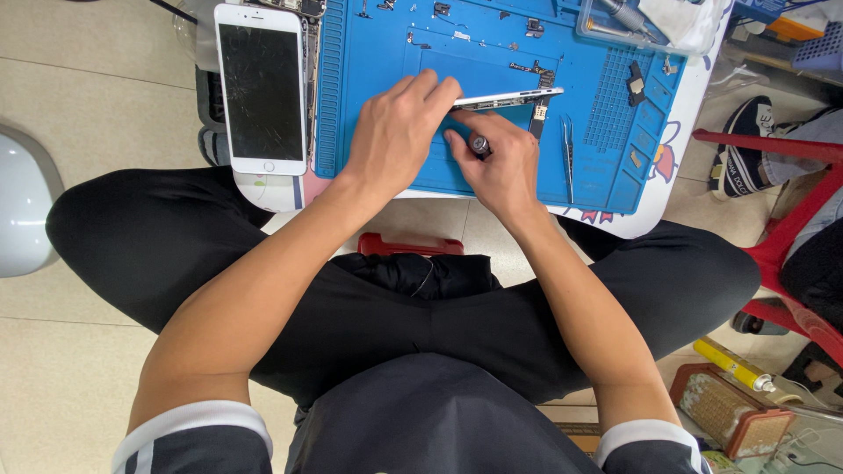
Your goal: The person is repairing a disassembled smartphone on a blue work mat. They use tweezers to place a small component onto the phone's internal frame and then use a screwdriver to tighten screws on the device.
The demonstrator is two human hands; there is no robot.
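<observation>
1. Seen from above: a seated person in black trousers, knees spread wide, both forearms reaching forward to a blue work mat (606, 189) on a small low white table (685, 105).
2. The left hand (395, 132) lies palm down, its wrist angled toward the right, with the fingers curled over the near end of a thin phone housing (509, 97), grasping it on edge against the mat.
3. The right hand (505, 167) sits just beside the left hand, touching or nearly touching it, fingers clenched around a small screwdriver (479, 145). Only the tool's round dark cap shows, facing up at the camera, so its shaft points down and away; the tip is hidden.
4. The phone housing stands on its long edge near the mat's centre. Its long axis runs left to right, tilted slightly upward to the right, with the free end pointing right.
5. A dark flex strip (537, 118) hangs from the housing's right end.
6. Metal tweezers (568, 158) lie on the mat right of the hands, pointing toward the person.
7. A white phone screen (262, 88) lies face up left of the mat, long axis running away from the person.
</observation>
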